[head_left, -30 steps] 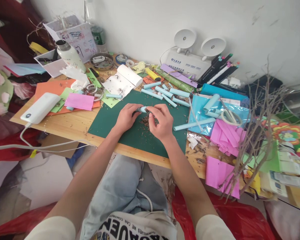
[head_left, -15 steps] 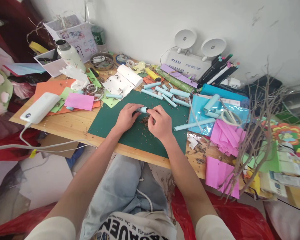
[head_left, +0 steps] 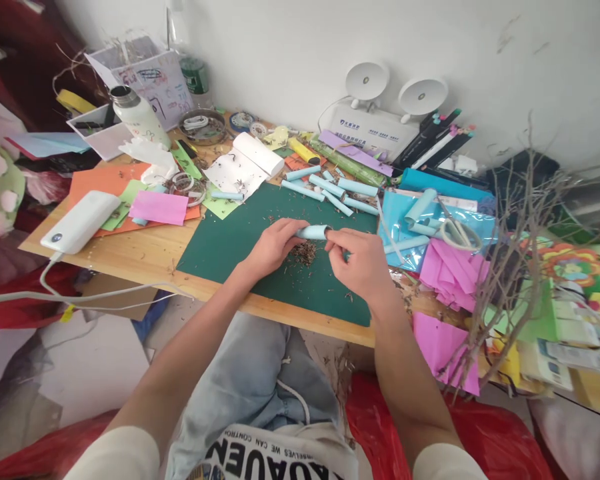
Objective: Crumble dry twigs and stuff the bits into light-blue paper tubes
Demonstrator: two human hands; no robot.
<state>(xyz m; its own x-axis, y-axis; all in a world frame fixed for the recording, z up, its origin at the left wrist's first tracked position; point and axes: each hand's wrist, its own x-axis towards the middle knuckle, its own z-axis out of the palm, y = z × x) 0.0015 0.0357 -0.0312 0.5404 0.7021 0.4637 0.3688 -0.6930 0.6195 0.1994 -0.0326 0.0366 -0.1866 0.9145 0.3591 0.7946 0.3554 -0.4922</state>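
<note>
My left hand is closed around one end of a light blue paper tube, held over the green mat. At the tube's open right end, my right hand has its fingertips pinched together; whatever they hold is hidden or too small to name. Below the tube lies a small heap of brown plant bits. Several more blue paper tubes are piled at the mat's back edge.
To the right, scissors lie on a blue plastic packet. Dry twigs stick up past the desk's right part. A power bank with a cable rests on the left, before an uncapped bottle. Pink paper overhangs the front edge.
Both hands and the tube have moved to the right, the right hand further. More of the tube shows between the hands, and the heap of plant bits is more exposed.
</note>
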